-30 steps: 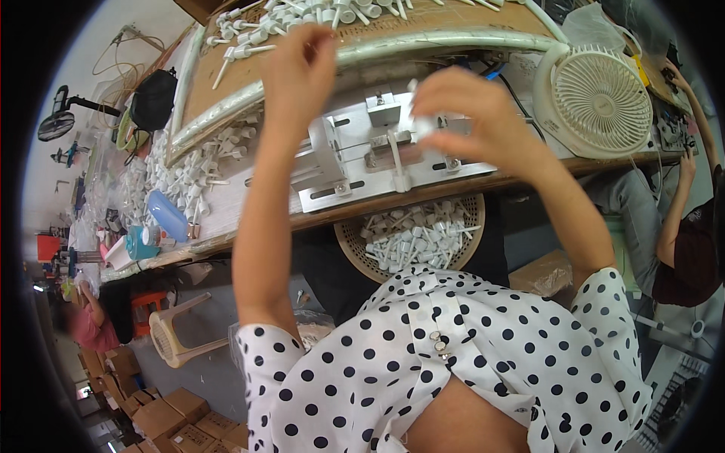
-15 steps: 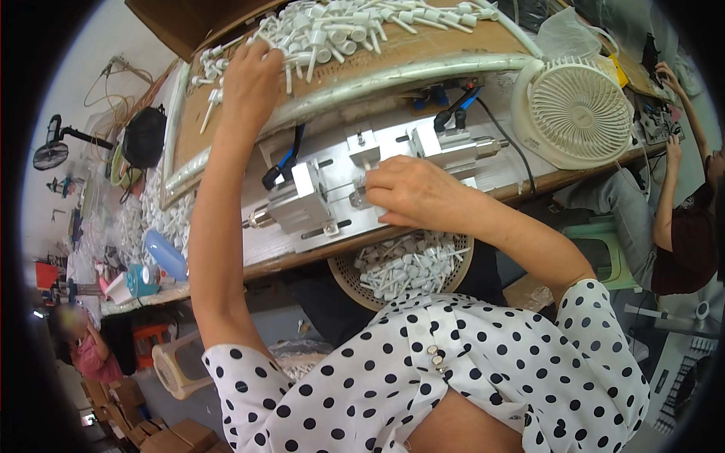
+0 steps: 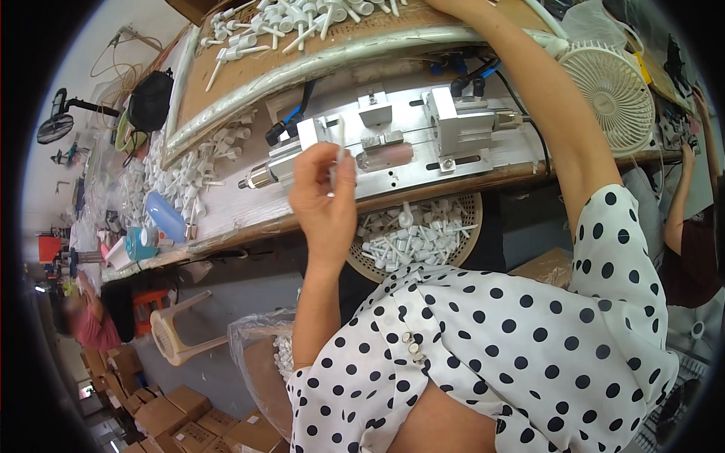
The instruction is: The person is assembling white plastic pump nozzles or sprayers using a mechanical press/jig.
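My left hand (image 3: 323, 187) is closed on a white plastic stemmed cap (image 3: 340, 136); its stem points up past my fingers, which cover the rest. The hand hovers at the left block of a metal fixture (image 3: 411, 113). At the fixture's middle lies a clear, pinkish piece (image 3: 389, 156) beside a small metal block. My right hand (image 3: 457, 6) reaches over the far cardboard tray (image 3: 423, 47), cut off by the upper edge, with its fingers out of sight. White stemmed caps (image 3: 298, 23) are heaped on that tray's left part.
A round basket (image 3: 472, 241) of similar white pieces sits below the table's front edge. To the right stands a white fan (image 3: 604, 98). More white pieces and a blue scoop-like object (image 3: 166, 217) lie at the left. Another person's arm (image 3: 686, 181) shows far right.
My left hand has come from the tray's heap down to the fixture with a stemmed cap. My right hand has left the fixture's middle for the far tray, uncovering the pinkish piece.
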Tool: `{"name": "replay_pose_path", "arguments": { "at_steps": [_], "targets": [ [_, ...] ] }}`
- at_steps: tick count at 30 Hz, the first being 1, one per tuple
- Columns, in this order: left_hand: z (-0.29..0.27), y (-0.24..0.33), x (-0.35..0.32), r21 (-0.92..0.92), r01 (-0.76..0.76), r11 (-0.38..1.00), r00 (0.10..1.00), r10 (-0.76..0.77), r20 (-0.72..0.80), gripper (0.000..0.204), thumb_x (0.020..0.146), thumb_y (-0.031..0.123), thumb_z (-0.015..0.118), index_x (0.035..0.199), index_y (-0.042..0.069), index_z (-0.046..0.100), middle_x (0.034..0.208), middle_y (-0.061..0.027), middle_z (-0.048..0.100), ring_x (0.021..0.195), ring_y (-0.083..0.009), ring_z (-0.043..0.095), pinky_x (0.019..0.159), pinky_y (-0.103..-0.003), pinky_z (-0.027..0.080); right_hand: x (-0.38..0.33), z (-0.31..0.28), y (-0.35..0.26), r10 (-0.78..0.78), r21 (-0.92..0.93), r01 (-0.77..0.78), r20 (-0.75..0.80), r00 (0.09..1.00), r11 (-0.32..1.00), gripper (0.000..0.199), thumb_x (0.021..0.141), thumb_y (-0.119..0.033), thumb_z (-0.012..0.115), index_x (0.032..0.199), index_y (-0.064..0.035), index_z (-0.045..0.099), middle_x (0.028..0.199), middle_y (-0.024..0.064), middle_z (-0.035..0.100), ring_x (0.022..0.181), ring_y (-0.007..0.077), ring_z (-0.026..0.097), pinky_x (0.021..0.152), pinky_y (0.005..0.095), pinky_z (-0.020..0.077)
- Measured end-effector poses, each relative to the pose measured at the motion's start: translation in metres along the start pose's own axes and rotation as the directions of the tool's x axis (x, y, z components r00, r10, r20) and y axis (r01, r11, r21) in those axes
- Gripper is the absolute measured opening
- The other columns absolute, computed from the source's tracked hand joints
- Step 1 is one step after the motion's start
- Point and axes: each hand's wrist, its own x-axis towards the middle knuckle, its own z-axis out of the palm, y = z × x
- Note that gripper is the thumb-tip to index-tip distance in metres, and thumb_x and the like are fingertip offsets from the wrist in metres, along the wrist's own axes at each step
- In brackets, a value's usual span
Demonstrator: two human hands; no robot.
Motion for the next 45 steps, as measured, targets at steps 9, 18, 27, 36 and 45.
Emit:
{"name": "replay_pose_path", "arguments": {
  "at_steps": [9, 18, 27, 36, 45],
  "targets": [
    [0.012, 0.0, -0.015, 0.418, -0.195, 0.887, 0.966, 0.098, 0.24, 0.031, 0.07, 0.002, 0.068, 0.1, 0.0, 0.061, 0.114, -0.0124, 0.049, 0.074, -0.0159, 0.055, 0.059, -0.025, 0.047, -0.035, -0.075, -0.021, -0.107, -0.001, 0.111, 0.263, 0.959, 0.994, 0.018, 0.074, -0.014, 0.054, 0.08, -0.0024, 0.066, 0.081, 0.0205, 0.063, 0.079, 0.0354, 0.06, 0.072, 0.0425, 0.0468],
    [0.023, -0.007, -0.013, 0.476, -0.305, 0.825, 0.937, 0.171, 0.305, 0.029, 0.072, 0.0, 0.065, 0.101, 0.0, 0.06, 0.11, -0.0139, 0.052, 0.083, -0.022, 0.058, 0.058, -0.025, 0.049, -0.047, -0.099, -0.056, -0.006, -0.08, 0.044, 0.42, 0.907, 0.996, 0.041, 0.08, -0.034, 0.046, 0.075, 0.0024, 0.065, 0.079, 0.0227, 0.062, 0.077, 0.037, 0.06, 0.073, 0.043, 0.0463],
    [0.027, 0.002, -0.008, 0.539, -0.365, 0.759, 0.916, 0.189, 0.354, 0.024, 0.073, 0.005, 0.064, 0.094, -0.002, 0.056, 0.104, -0.0165, 0.053, 0.09, -0.0324, 0.057, 0.076, -0.036, 0.047, -0.091, -0.124, -0.063, 0.004, 0.499, -0.022, 0.037, 0.999, 0.866, 0.02, 0.074, -0.019, 0.059, 0.085, -0.0035, 0.063, 0.085, 0.012, 0.061, 0.08, 0.0283, 0.059, 0.073, 0.0361, 0.0468],
    [0.012, 0.005, 0.151, 0.542, -0.259, 0.799, 0.966, 0.208, 0.154, 0.03, 0.08, 0.033, 0.061, 0.088, 0.004, 0.066, 0.07, -0.008, 0.063, 0.064, -0.0144, 0.057, 0.06, -0.026, 0.044, -0.166, -0.168, -0.122, -0.258, 0.74, 0.177, -0.005, 0.966, 0.649, 0.021, 0.068, -0.01, 0.066, 0.088, -0.0034, 0.062, 0.092, 0.0095, 0.06, 0.092, 0.025, 0.057, 0.08, 0.0335, 0.0454],
    [0.016, -0.034, 0.225, 0.855, -0.264, 0.446, 0.947, -0.047, 0.317, 0.047, 0.068, 0.054, 0.065, 0.076, 0.008, 0.064, 0.072, -0.0108, 0.064, 0.073, -0.0237, 0.061, 0.067, -0.035, 0.045, -0.181, -0.121, -0.152, -0.585, 0.626, 0.421, 0.07, 0.808, 0.657, 0.022, 0.063, -0.005, 0.063, 0.084, -0.0007, 0.058, 0.091, 0.011, 0.058, 0.092, 0.0272, 0.056, 0.081, 0.036, 0.045]
  ]
}}
